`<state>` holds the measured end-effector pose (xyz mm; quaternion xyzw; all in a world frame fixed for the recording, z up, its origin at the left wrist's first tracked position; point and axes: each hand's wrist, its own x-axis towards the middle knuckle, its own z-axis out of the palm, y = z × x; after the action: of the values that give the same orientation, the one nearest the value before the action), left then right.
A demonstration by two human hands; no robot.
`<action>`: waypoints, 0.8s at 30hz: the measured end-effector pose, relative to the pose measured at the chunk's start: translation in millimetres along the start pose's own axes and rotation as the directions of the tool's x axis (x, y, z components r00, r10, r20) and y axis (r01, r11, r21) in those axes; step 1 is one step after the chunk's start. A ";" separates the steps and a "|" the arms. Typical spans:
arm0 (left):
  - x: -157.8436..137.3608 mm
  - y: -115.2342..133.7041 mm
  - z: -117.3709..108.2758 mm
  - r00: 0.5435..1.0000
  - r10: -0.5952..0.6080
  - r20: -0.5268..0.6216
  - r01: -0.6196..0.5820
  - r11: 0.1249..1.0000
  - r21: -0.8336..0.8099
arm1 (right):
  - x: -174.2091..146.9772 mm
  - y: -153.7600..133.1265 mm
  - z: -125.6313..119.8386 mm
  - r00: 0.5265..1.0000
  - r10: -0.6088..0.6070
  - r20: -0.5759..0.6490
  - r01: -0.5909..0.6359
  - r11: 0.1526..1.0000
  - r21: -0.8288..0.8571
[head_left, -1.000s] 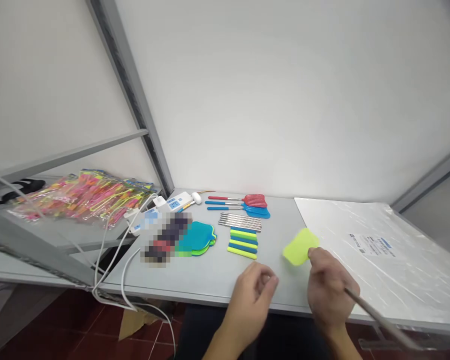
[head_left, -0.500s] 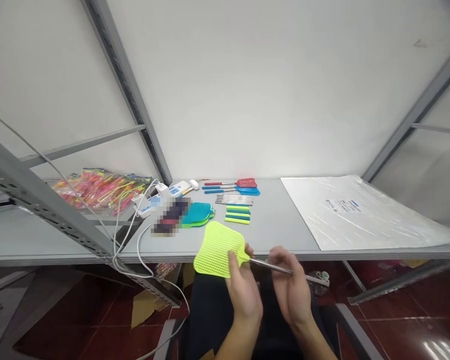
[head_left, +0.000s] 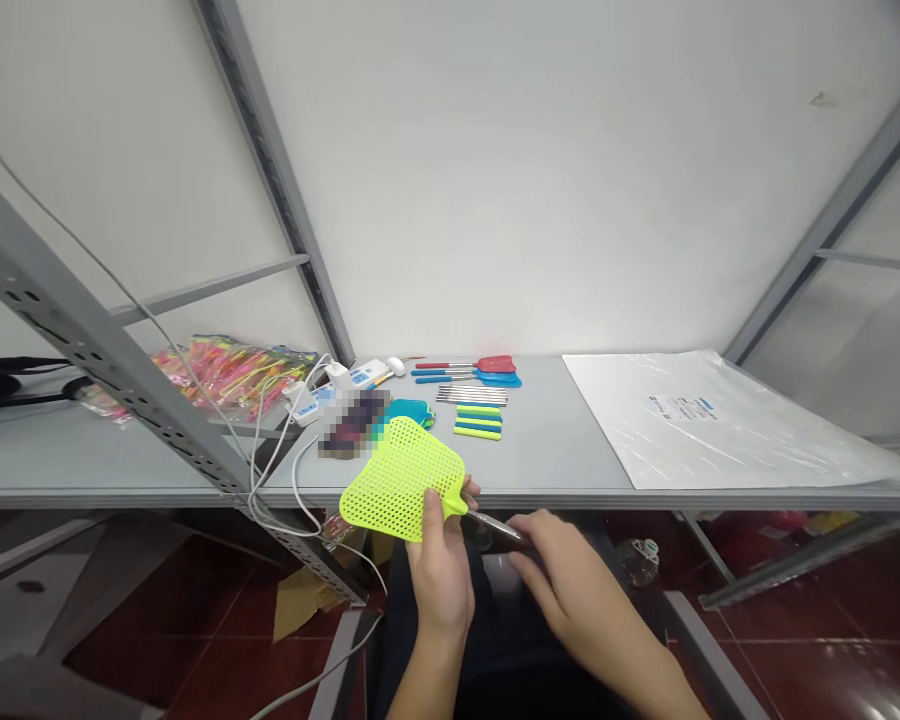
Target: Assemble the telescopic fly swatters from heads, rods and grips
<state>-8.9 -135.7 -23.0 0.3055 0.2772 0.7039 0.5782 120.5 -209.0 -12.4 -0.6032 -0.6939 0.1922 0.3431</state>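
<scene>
Left hand (head_left: pixel 442 580): pinching the yellow head (head_left: pixel 411 475) near its neck (head_left: pixel 456 503), thumb on top.
Right hand (head_left: pixel 561 565): gripping the rod (head_left: pixel 498 526), fingers hiding its far end.
Yellow head: tilting in mid-air, overlapping the table (head_left: pixel 570 455) edge from this view.
Neck: probably risking a bend or crack if the hands are levering against each other.
Rod: possibly slipping toward the floor (head_left: pixel 217 620) if the fingers are loosening on smooth metal.
</scene>
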 end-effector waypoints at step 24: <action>-19.7 -11.0 5.2 0.967 -0.151 0.207 0.072 0.936 0.345 | 11.6 -13.7 0.8 0.996 0.015 0.085 -0.040 0.954 0.298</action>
<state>4.9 -152.9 -29.9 0.4624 0.3408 0.5723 0.5853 109.9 -200.3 -0.8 -0.5456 -0.6617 0.3241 0.3992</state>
